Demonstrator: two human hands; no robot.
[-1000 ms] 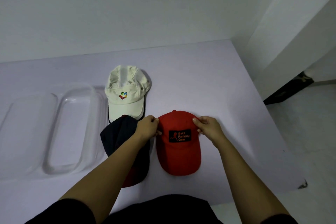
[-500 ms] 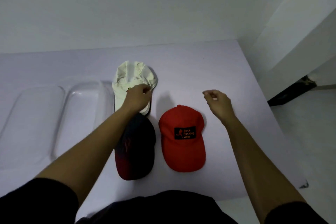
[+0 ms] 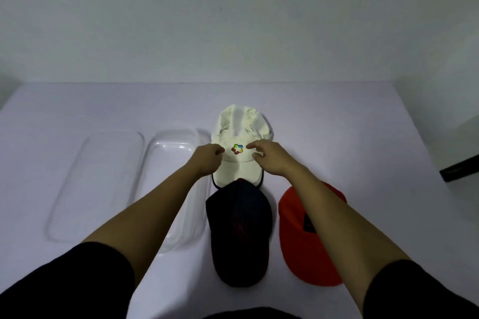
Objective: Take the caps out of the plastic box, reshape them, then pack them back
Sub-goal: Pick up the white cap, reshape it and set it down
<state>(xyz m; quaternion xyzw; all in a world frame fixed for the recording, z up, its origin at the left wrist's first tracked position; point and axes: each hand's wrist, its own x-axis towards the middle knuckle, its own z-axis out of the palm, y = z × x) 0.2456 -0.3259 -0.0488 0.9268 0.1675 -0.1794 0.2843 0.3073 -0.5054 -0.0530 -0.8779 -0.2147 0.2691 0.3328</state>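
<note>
The white cap (image 3: 241, 124) with a coloured logo lies at the middle of the table, crown crumpled, brim toward me. My left hand (image 3: 207, 159) grips its front left side with curled fingers. On the right of the logo, my right hand (image 3: 269, 159) pinches the front panel between thumb and forefinger. A navy cap (image 3: 238, 228) lies just in front, its crown overlapping the white brim. To its right lies the red cap (image 3: 298, 254), partly hidden by my right forearm. The clear plastic box (image 3: 178, 137) stands left of the caps, with nothing in it.
The box's clear lid (image 3: 96, 184) lies flat to the left of the box. The table's right edge drops off near a dark object (image 3: 458, 172) on the floor. A plain wall runs behind the table.
Both hands let go of the red cap. The left hand went to the white cap first; the right hand has now joined it. The view has shifted left.
</note>
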